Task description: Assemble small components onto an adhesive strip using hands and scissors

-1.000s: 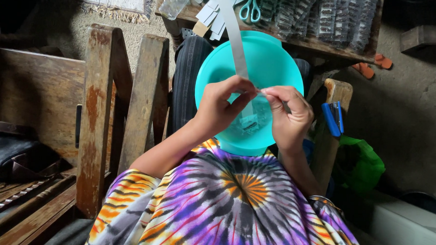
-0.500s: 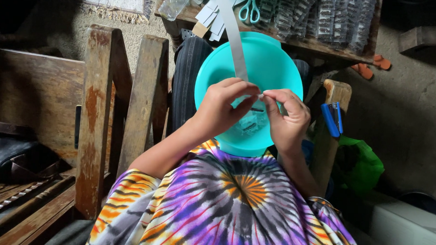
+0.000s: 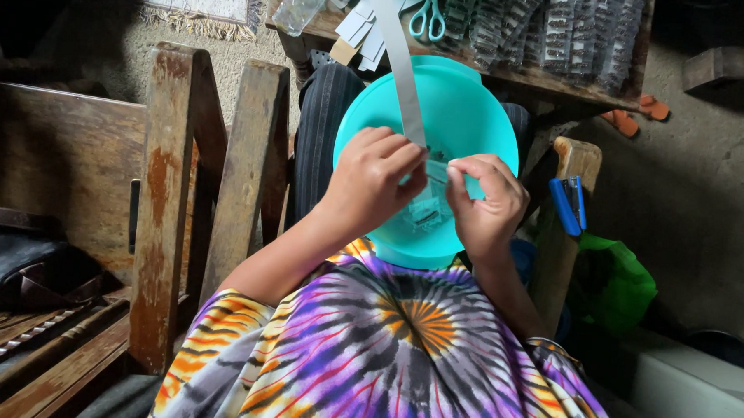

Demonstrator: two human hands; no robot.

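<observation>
Two hands over a smooth round teal bowl [image 3: 474,105] | long flat grey strip [image 3: 398,53] ran from far table [image 3: 558,79] down to left hand [image 3: 373,184], pinched in its fingers | right hand [image 3: 483,200] just right, fingertips pinching strip's near end | rough wooden frame [image 3: 166,194] left

A worn wooden chair [image 3: 170,202] stands left on a grey concrete floor [image 3: 703,171]. A fringed rug [image 3: 199,1] lies beyond. Light is dim.
</observation>
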